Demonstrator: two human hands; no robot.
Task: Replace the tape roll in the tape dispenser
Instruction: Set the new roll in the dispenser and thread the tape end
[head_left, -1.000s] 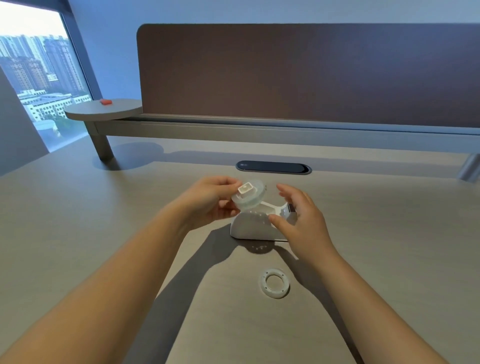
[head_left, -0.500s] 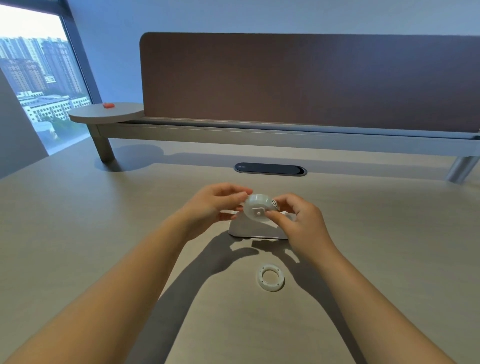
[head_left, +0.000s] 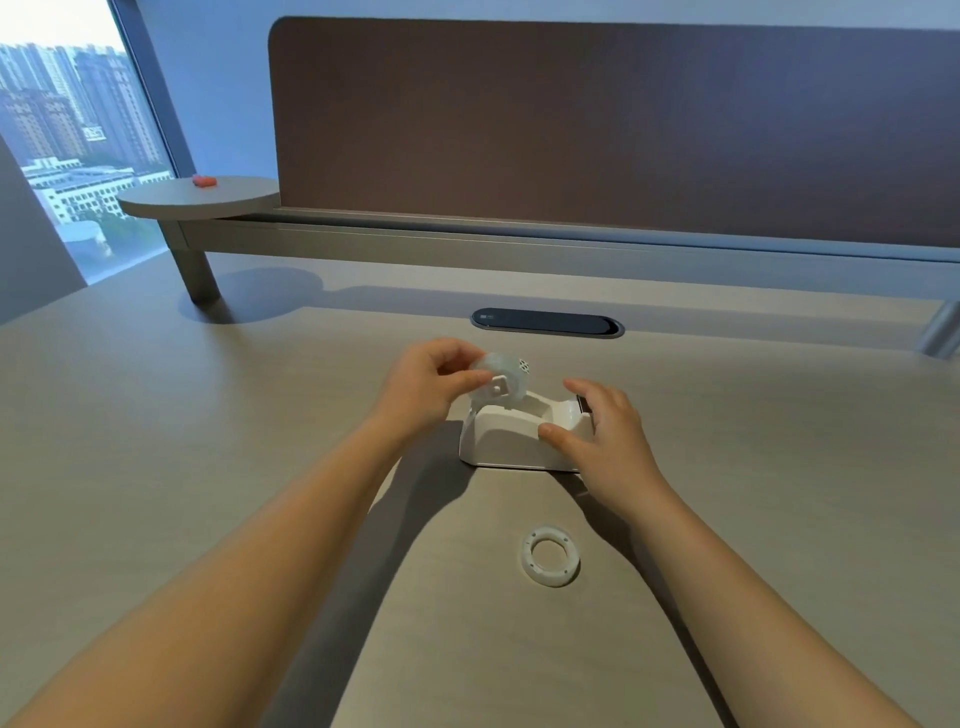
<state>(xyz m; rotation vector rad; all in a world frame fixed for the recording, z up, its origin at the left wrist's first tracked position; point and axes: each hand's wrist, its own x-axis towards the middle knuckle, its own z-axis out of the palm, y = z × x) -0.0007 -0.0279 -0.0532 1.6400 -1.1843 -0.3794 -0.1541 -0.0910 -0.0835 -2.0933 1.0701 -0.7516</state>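
The clear, disc-shaped tape roll on its white plastic hub (head_left: 500, 382) is pinched between the thumb and fingers of the left hand (head_left: 431, 384), held just above the rear end of the white moulded plastic tape dispenser (head_left: 511, 441). Whether the roll touches the dispenser cannot be told. The right hand (head_left: 605, 441) grips the dispenser at its cutter end, thumb (head_left: 558, 435) on the near side wall, the other fingers curled over the far side; it holds the body down on the pale wood-grain desk (head_left: 182, 441).

Count: one tape roll, one dispenser, one white flat plastic ring (head_left: 550, 556). The ring lies flat on the desk, nearer the person than both hands, between the two forearms and closer to the right one, apart from the dispenser.

Beyond the hands, one dark oval cable port (head_left: 546, 322) sits flush in the desk, near the dispenser but not touching. Further beyond stands the brown fabric divider panel (head_left: 623, 130) on its grey rail. Desk surface is bare to the left of the left hand and to the right of the right hand.
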